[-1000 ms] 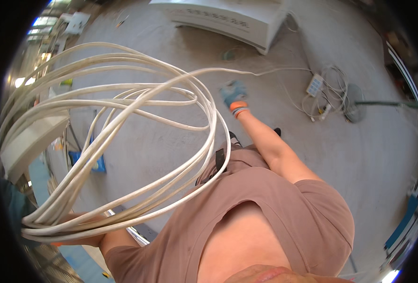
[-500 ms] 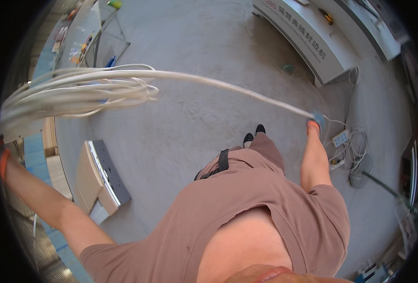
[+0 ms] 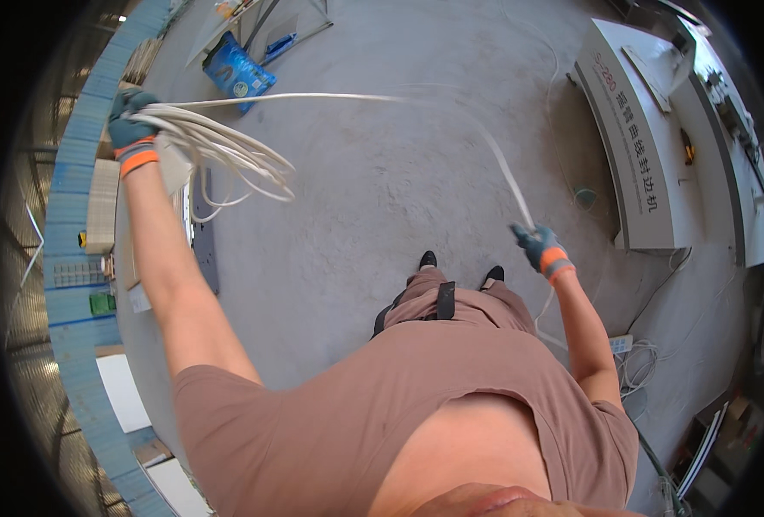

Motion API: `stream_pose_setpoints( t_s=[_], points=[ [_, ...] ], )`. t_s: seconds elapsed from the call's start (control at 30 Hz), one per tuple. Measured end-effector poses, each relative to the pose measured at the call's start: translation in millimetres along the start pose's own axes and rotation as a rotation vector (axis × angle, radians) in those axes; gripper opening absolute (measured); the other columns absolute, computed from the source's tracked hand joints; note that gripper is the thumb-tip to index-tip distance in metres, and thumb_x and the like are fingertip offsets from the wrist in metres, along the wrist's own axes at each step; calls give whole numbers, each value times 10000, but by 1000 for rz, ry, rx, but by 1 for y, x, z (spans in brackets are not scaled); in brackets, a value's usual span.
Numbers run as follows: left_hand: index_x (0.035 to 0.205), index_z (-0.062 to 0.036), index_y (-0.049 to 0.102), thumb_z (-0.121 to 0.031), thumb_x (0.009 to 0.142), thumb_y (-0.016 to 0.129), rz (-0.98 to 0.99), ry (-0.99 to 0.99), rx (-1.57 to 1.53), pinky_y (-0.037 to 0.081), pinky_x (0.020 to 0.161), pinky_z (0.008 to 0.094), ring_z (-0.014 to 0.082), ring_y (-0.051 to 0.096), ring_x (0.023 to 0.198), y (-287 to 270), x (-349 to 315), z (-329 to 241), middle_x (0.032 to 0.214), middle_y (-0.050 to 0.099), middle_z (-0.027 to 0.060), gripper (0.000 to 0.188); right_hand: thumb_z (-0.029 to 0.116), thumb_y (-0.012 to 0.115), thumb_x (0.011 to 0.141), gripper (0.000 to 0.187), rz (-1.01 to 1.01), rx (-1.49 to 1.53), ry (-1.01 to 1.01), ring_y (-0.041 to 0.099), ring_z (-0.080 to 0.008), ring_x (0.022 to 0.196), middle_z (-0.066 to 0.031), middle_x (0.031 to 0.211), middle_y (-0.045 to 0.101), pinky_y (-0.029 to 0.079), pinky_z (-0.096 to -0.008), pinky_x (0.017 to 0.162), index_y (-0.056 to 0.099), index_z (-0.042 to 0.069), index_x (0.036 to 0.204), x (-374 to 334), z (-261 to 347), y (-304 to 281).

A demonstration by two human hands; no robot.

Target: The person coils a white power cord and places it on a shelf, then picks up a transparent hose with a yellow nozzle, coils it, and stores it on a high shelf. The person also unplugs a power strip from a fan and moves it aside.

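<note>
Both hands wear teal work gloves with orange cuffs. At the upper left, my left hand (image 3: 132, 127) grips one end of a looped coil of white cable (image 3: 227, 151), whose loops hang out to the right. A single length of this cable arcs across the floor view to my right hand (image 3: 539, 248). The fingers there are closed round the cable, with the index finger sticking out somewhat. Below that hand the cable carries on downward beside my right forearm. Part of the arc is smeared by motion.
A white machine (image 3: 627, 138) stands at the upper right. Beyond my left hand are a blue bag (image 3: 237, 73) and a metal-legged stand. A power strip (image 3: 621, 344) and tangled white cord (image 3: 645, 366) lie on the floor at right. Boards and boxes line the left wall.
The view has swung round. My left hand, formerly at the left rim, now shows fully, higher up with the coil. My right hand has come nearer my body, and cable now trails below it.
</note>
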State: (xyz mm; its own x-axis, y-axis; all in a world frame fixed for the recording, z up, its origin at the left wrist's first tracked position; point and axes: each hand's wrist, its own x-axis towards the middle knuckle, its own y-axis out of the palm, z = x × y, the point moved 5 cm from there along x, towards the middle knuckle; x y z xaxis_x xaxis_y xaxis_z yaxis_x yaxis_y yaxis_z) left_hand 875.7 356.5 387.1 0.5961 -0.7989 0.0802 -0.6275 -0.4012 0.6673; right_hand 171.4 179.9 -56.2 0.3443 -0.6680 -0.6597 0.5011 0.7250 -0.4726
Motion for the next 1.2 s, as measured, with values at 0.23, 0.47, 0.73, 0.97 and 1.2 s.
stream_pose_setpoints(
  t_s=[0.23, 0.47, 0.73, 0.97, 1.2],
  points=[
    [931, -77, 622, -153, 958, 617, -7, -151, 166, 393, 575, 289, 118, 423, 579, -84, -63, 140, 719, 484, -8, 81, 359, 588, 945, 340, 180, -527, -664, 669, -351, 794, -165, 931, 710, 523, -435, 731, 681, 52, 1057, -24, 232, 107],
    [1082, 24, 666, -191, 982, 580, 148, -467, -5, 571, 790, 376, 217, 685, 824, -154, -91, 291, 959, 700, 124, 252, 274, 607, 925, 220, 453, -642, -955, 655, -370, 842, -155, 898, 691, 517, -445, 752, 685, 90, 1016, -66, 357, 149],
    [1151, -56, 591, -448, 915, 616, 396, -805, -91, 572, 625, 369, 222, 644, 601, -18, -103, 375, 867, 671, 139, 459, 372, 752, 845, 351, -71, -302, -1098, 693, -311, 826, -110, 886, 712, 542, -370, 735, 655, 107, 1054, -12, 442, 71],
    [862, -27, 561, -234, 912, 615, 613, -887, 51, 498, 521, 343, 130, 429, 442, 49, -84, 364, 610, 469, 31, 220, 200, 801, 805, 361, -304, 52, -1240, 698, -254, 810, -84, 931, 713, 567, -348, 756, 658, 95, 1119, 37, 371, -12],
    [769, -64, 547, -210, 905, 603, 977, -864, -154, 566, 593, 352, 153, 527, 481, 134, -75, 264, 585, 517, 36, 208, 157, 716, 861, 108, -1003, -139, -866, 677, -373, 766, -150, 823, 694, 534, -420, 670, 682, 97, 945, 105, 206, -72]
  ],
)
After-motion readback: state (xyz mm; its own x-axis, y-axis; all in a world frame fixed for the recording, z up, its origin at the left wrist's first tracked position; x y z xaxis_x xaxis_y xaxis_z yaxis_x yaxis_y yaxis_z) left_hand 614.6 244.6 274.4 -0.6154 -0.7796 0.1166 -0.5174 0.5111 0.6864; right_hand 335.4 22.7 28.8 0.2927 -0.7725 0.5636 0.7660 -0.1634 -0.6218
